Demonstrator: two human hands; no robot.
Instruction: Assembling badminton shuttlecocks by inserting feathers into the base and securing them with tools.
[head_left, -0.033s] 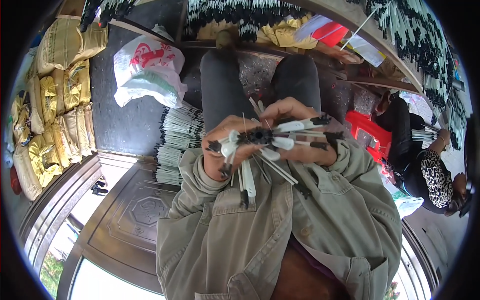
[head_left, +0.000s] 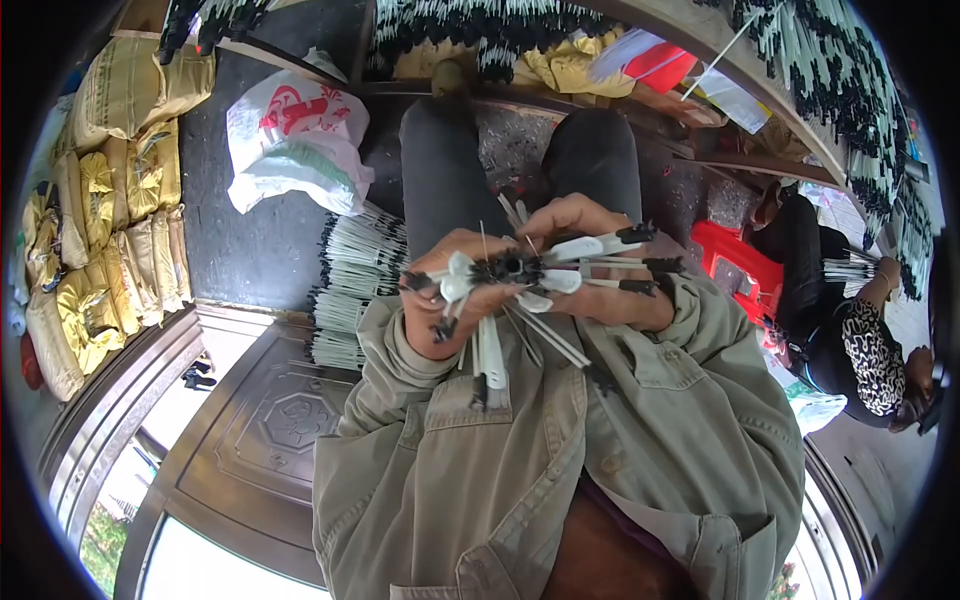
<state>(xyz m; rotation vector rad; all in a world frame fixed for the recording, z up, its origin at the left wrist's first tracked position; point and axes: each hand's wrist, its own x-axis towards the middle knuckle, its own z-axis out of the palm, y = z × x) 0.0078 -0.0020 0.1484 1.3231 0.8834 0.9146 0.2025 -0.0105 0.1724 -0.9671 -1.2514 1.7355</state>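
Between my hands, above my lap, is what looks like an umbrella frame (head_left: 513, 266), seen end-on. White ribs with black joints fan out around its dark round hub. From the left side, my left hand (head_left: 430, 320) is closed around the frame, several ribs sticking out past its fingers. My right hand (head_left: 580, 217) grips the ribs on the other side, its thumb and forefinger pinched near a thin wire by the hub. The ribs hide some of the fingertips of both hands.
A stack of white, black-tipped ribs (head_left: 350, 290) lies at my left. Beyond it are a white plastic bag (head_left: 300, 165) and yellow-wrapped packages (head_left: 120, 230). More ribs (head_left: 800, 80) fill the far racks. On the right stand a red stool (head_left: 735, 262) and a seated person (head_left: 870, 350) holding ribs.
The ribs on the left and the lower ones have shifted slightly up and to the left, so the frame has turned or tilted a little. Both hands keep their hold.
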